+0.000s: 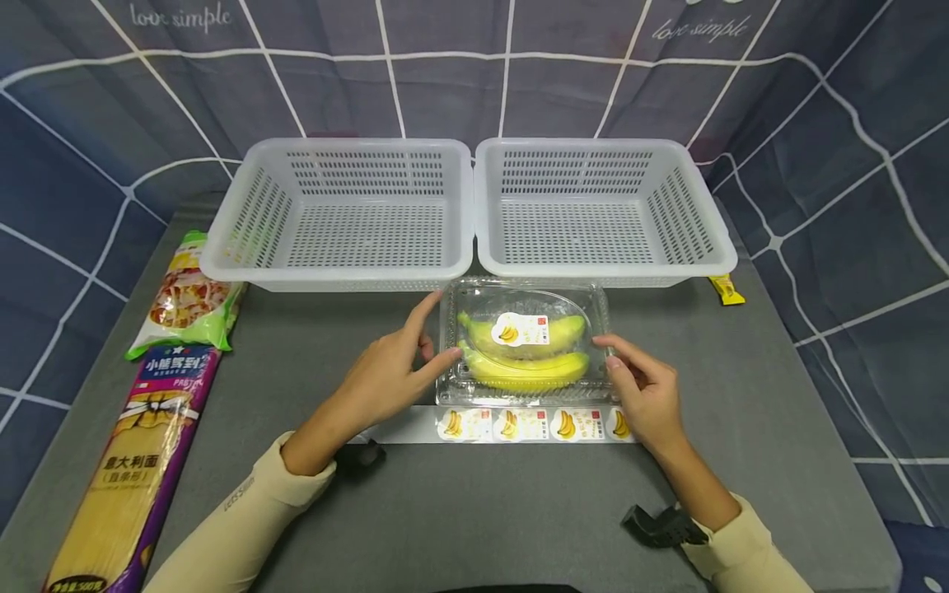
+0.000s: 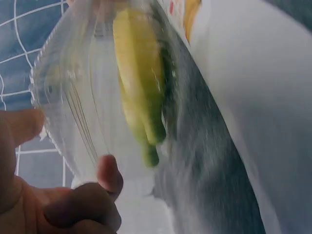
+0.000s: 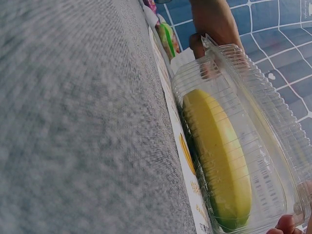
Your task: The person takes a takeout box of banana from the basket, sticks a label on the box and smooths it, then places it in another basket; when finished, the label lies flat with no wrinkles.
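Note:
A clear plastic clamshell box with bananas inside lies in front of me, a banana-printed sticker on its lid. My left hand is at the box's left side, index finger stretched to the far corner and thumb at the near part of that edge. On the opposite side my right hand pinches the box's edge between thumb and index finger, the other fingers folded in. Along the box's front runs a strip of stickers; the right wrist view shows a banana through the clear wall.
Two white perforated baskets, a left one and a right one, stand behind the box. A green-edged food bag and a spaghetti pack lie at left. A small yellow packet pokes out at the right basket's corner.

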Demonstrator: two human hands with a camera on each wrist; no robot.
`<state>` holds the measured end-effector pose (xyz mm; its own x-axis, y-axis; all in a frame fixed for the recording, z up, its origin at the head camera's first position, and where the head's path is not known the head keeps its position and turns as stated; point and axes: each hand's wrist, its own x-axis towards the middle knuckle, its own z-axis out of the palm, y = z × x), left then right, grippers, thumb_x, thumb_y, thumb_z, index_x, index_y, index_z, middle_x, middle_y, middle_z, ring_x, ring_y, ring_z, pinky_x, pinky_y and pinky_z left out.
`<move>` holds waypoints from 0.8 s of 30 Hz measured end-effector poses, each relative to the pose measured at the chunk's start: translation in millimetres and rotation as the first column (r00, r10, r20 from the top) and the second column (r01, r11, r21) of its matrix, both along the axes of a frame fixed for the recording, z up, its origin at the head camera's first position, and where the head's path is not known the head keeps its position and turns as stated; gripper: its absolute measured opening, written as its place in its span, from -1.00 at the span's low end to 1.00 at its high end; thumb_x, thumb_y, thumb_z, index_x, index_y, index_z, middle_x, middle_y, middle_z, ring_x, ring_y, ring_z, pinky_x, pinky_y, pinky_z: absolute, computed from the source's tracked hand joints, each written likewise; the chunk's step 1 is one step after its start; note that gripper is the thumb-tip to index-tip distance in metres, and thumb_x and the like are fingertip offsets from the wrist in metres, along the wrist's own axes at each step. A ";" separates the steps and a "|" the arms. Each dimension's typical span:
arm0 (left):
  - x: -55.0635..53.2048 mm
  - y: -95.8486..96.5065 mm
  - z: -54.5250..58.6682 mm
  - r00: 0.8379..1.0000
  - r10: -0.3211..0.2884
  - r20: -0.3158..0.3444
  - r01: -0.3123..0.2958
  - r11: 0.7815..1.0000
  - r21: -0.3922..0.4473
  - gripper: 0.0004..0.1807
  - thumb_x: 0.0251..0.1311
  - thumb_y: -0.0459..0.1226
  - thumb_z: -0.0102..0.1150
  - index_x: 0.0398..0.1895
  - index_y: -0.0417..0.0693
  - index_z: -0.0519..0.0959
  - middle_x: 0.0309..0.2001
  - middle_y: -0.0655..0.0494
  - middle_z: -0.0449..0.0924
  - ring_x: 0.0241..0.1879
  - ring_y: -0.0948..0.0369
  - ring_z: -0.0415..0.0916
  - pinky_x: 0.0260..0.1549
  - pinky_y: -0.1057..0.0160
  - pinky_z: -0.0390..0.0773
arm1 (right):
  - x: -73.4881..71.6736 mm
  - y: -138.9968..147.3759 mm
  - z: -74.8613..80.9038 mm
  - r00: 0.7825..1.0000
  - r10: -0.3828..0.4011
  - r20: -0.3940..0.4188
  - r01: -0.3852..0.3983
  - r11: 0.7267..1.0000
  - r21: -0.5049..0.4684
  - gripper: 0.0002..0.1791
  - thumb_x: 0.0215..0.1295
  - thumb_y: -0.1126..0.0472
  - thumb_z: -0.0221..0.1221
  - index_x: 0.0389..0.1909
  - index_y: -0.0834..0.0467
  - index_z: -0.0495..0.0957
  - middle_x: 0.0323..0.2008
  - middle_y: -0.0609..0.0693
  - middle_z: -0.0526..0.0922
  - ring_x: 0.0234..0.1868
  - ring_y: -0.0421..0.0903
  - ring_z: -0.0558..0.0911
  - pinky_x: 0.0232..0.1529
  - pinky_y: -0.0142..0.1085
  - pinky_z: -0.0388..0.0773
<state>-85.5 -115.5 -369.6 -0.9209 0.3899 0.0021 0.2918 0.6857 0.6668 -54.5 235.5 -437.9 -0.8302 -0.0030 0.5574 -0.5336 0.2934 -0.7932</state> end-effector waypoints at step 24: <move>-8.1 6.0 -12.5 0.945 -0.152 0.290 0.050 0.943 0.329 -0.07 0.32 0.01 0.35 0.61 0.45 -0.01 -0.33 -0.02 0.45 -0.64 0.24 0.27 -0.68 0.31 0.34 | 0.9 3.8 -1.8 1.000 0.012 -0.011 -0.012 1.000 0.005 -0.66 0.28 0.58 0.09 0.05 0.45 0.64 -0.64 -0.09 0.46 -0.69 -0.32 0.31 -0.73 -0.46 0.23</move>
<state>-93.6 -109.5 -382.0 -0.8511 0.5068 -0.1372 0.0945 0.4050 0.9094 -53.6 239.3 -439.8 -0.8241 -0.0155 0.5662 -0.5455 0.2907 -0.7860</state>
